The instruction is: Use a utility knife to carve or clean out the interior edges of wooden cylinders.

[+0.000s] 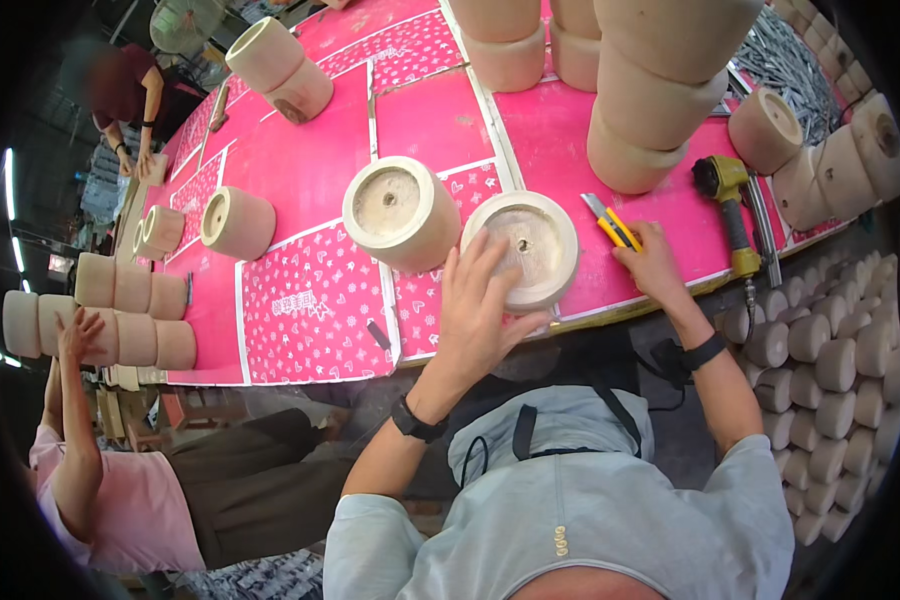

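My left hand lies over the near left rim of a pale wooden cylinder. Its fingers are spread across the shallow recess and the thumb lies along the outer side. A small hole shows in the middle of the recess. Just right of it, my right hand is closed around the yellow handle of a box cutter, whose blade end points up and left. Touching or almost touching the cylinder is a second wooden cylinder, also recessed with a central hole.
Tall stacks of wooden cylinders stand at the back. A yellow-black air nail gun lies right, near silvery nail strips. Many cylinders are piled at right. At left, a co-worker's hand touches stacked cylinders; another person stands beyond the pink table.
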Demonstrator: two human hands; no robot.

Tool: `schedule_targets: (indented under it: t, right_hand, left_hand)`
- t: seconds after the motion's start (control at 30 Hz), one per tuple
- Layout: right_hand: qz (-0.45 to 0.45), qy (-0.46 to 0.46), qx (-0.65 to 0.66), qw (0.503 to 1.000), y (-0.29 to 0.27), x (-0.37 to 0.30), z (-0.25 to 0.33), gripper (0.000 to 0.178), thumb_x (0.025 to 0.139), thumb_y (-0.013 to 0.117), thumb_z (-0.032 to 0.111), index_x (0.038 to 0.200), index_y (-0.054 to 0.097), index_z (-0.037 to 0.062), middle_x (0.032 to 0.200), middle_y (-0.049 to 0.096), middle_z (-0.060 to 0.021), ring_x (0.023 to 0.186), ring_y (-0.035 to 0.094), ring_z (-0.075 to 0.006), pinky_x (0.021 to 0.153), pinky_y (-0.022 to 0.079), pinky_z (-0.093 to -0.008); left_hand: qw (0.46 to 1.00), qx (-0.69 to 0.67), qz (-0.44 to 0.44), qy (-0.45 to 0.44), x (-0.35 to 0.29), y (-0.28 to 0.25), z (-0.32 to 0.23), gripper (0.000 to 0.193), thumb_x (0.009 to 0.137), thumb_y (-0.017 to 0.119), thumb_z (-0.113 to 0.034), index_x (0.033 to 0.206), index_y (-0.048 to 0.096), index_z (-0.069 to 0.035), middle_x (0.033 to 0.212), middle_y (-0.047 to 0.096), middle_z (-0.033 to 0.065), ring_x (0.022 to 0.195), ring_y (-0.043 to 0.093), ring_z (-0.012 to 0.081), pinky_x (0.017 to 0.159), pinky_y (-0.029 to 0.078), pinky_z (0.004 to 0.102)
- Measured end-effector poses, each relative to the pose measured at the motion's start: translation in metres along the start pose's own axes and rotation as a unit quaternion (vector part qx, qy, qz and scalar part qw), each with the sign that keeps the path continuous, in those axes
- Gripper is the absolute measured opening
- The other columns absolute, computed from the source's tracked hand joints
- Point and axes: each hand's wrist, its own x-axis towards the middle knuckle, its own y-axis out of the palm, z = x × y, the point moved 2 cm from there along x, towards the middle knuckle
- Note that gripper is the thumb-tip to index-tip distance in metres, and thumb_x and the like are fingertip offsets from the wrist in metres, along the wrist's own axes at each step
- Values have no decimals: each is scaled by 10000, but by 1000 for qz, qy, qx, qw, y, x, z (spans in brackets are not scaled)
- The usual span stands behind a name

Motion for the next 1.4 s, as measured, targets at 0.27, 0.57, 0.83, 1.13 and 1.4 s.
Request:
schedule_targets:
  t: [0.27, 0.57, 0.83, 1.13, 1.4]
  right_hand:
    - [72, 83, 289, 951, -76, -30, 37, 420, 886, 682, 122, 1272, 572, -2, 842, 608, -30, 596, 550, -79, 518, 436, -241]
    - [72, 33, 265, 961, -126, -37, 91, 434, 927, 652, 100, 1330, 540, -14, 847, 589, -4, 573, 516, -38, 483, 423, -197]
    - [174, -18, 151, 973, -144, -32, 138, 410, 921, 622, 87, 1315, 577, -18, 861, 622, -23, 675, 557, -71, 596, 462, -243]
    - [248, -208, -51, 945, -150, -8, 205, 299, 856, 634, 69, 1137, 679, -23, 908, 683, -224, 759, 650, -320, 703, 508, -384]
    - [274, -280, -175, 903, -133, 3, 230, 302, 838, 613, 56, 1121, 707, 15, 798, 665, -232, 748, 643, -400, 711, 522, -446]
  left_hand:
    - [994, 34, 48, -93, 37, -18, -24, 848, 624, 869, -378, 1315, 555, 0, 1379, 515, 171, 1303, 434, 355, 1022, 368, 509]
    - [997, -21, -23, -74, 23, -9, -14, 791, 586, 859, -360, 1209, 590, 46, 1282, 542, 149, 1240, 471, 346, 1008, 380, 531]
    - [1000, -9, 9, -17, 20, -14, -2, 709, 608, 878, -292, 1216, 623, -31, 1367, 498, 165, 1272, 452, 350, 1022, 399, 492]
    - [953, -222, -65, -194, 15, -14, 11, 927, 704, 871, -295, 1465, 401, -52, 1551, 256, 246, 1445, 278, 402, 1163, 300, 480]
    - [941, -268, -51, -201, 12, 1, 18, 937, 728, 828, -350, 1490, 367, -59, 1554, 270, 209, 1430, 312, 389, 1160, 308, 477]
